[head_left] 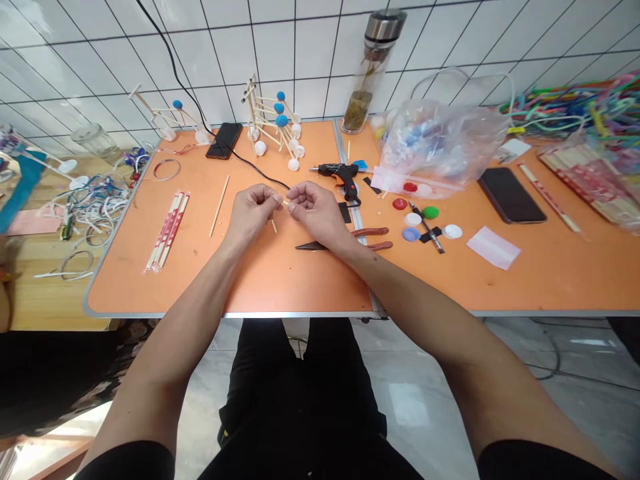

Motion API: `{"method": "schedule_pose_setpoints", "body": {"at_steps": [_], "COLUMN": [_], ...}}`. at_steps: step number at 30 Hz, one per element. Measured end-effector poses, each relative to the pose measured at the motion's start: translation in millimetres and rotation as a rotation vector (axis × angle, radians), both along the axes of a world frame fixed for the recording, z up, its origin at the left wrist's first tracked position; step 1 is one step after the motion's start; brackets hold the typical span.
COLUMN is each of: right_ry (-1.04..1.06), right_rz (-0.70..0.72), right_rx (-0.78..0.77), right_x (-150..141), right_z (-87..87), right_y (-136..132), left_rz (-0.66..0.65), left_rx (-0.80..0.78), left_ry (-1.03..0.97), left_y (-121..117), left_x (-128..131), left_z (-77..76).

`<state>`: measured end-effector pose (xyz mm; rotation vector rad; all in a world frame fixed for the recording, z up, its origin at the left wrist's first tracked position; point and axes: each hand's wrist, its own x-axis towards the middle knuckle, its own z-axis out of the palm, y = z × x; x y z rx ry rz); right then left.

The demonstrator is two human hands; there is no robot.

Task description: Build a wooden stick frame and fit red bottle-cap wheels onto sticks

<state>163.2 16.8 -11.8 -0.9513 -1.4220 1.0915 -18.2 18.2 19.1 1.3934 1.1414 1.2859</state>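
Observation:
Over the orange table, my left hand and my right hand meet with thumbs and forefingers pinched. Between the fingertips shows the end of a short pale wooden stick; most of it is hidden. Another bit of stick lies just below my left fingers. A longer thin stick rests to the left. Pliers with red-brown handles lie partly beneath my right wrist. Beyond my right hand is a black and orange glue gun.
Stick frames with blue and white caps stand at the back, near a phone and a glass bottle. Wrapped chopsticks lie left. Loose caps, a plastic bag and another phone are right.

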Motion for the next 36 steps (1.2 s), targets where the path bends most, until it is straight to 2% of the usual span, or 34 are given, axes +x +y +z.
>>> {"method": "schedule_pose_setpoints", "body": {"at_steps": [6,10,17,21,24,26,28,31,33,36], "right_ry": [0.044,0.028,-0.044,-0.165,-0.33,-0.499,-0.648,-0.821,-0.988,-1.303], "right_rz": [0.001,0.006,0.01,0.024,0.088,0.118,0.126,-0.063,-0.215,-0.25], "right_rx": [0.015,0.005,0.018,0.056,0.076,0.124,0.185,0.224,0.174,0.034], "right_x": [-1.9,-5.3,-6.0,-5.0,1.2,15.3,41.5,101.6,146.0,199.2], "right_z": [1.0,3.3,9.6,19.4,36.9,56.0,78.9,106.8,112.4,99.6], "right_y": [-1.1,-4.6,-10.2,-17.1,-26.7,-34.0,-40.2,-45.7,-47.2,-49.2], "left_rz": [-0.047,-0.067,-0.004,0.014,0.009,0.02,0.036,0.042,0.021,-0.026], "left_rx": [-0.052,-0.028,-0.029,-0.048,-0.076,-0.096,-0.116,-0.167,-0.205,-0.245], "left_ry": [-0.136,-0.146,-0.221,-0.271,-0.274,-0.269,-0.274,-0.297,-0.317,-0.334], "left_y": [1.3,1.6,4.8,5.2,4.1,3.2,2.4,1.0,-0.6,-3.3], "left_x": [0.8,0.5,-4.3,-6.1,-5.0,-3.9,-2.8,-0.5,1.4,3.3], "left_z": [-2.9,-4.5,-5.1,-2.2,-0.5,0.6,2.3,6.5,10.0,14.4]}}
